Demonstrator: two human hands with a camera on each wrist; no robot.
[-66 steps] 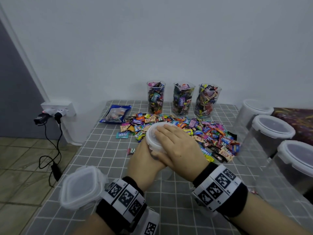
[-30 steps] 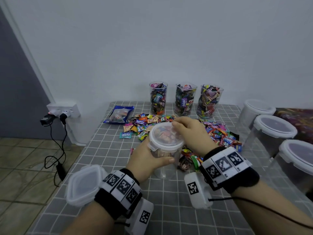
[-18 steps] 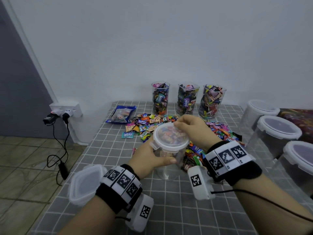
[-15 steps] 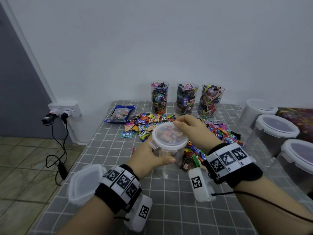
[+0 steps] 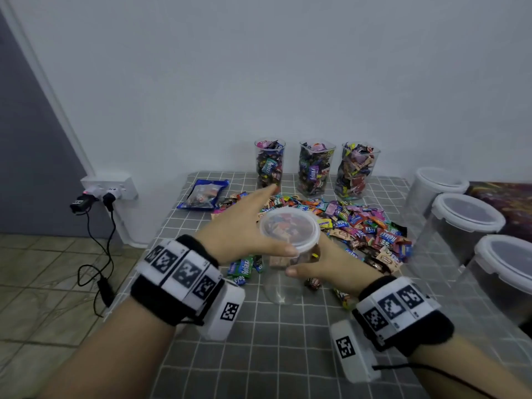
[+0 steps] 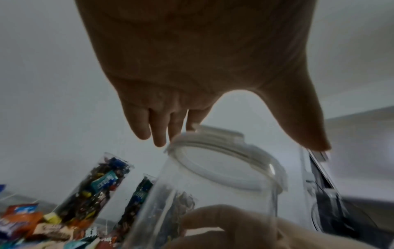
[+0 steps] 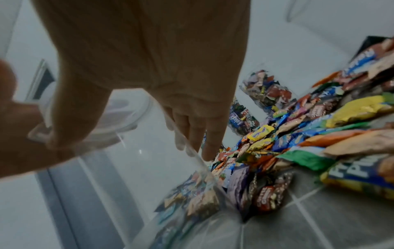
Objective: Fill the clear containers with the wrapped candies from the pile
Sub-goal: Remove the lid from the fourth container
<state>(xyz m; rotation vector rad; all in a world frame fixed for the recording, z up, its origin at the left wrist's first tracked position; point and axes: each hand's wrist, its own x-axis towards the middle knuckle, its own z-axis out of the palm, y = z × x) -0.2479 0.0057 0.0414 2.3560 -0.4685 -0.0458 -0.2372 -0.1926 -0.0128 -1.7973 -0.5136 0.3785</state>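
Gripping a clear jar [image 5: 283,272] round its lower body w/ right hand [image 5: 328,266], thumb in front, fingers curled behind; jar standing upright on the checked tablecloth [image 5: 259,355] at the near edge of the candy pile [image 5: 357,226], white lid [image 5: 289,227] on top. Hovering left hand [image 5: 239,228] by the lid, fingers straight, thumb tip touching the lid rim (holding nothing). Sitting behind the pile by the wall: 3 full candy cups [image 5: 315,168]; blue bag [image 5: 203,194] to the left, big lidded tubs [image 5: 466,223] to the right.
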